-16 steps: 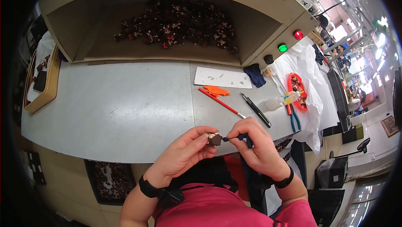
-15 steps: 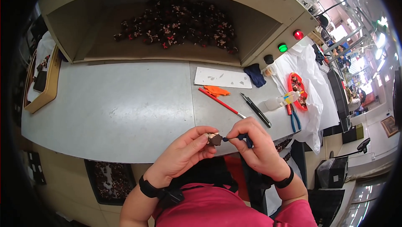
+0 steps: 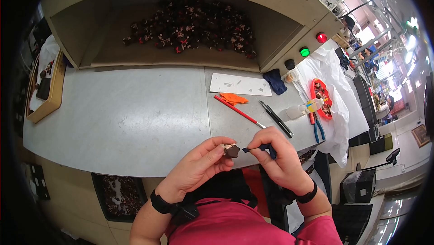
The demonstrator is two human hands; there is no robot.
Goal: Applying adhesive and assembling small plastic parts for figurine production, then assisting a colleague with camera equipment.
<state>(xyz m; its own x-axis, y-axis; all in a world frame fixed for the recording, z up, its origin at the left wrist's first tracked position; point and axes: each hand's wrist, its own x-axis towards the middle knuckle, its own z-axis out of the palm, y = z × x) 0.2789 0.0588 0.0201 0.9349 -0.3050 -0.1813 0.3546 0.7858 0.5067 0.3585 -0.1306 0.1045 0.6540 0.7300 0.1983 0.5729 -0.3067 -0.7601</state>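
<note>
Above the table's front edge, my left hand (image 3: 203,160) pinches a small dark brown and cream figurine (image 3: 232,151) between thumb and fingers. To its right, my right hand (image 3: 279,157) is closed on a dark blue cloth (image 3: 266,148). The cloth's twisted tip points at the figurine, with a small gap between them. Beyond my hands lie a red pencil-like stick (image 3: 236,110), a black utility knife (image 3: 275,118) and an orange cloth scrap (image 3: 233,98).
An open-fronted booth (image 3: 176,67) holds a heap of small brown figurines (image 3: 190,28). At right stand a squeeze bottle (image 3: 298,111), a red tray (image 3: 313,92) and blue-handled pliers (image 3: 319,129). A yellow box (image 3: 56,89) sits far left; a black bin (image 3: 135,215) is below the table.
My right hand has drawn the blue cloth slightly right, away from the figurine; its tip now stands apart from it. The figurine has turned a little in my left hand.
</note>
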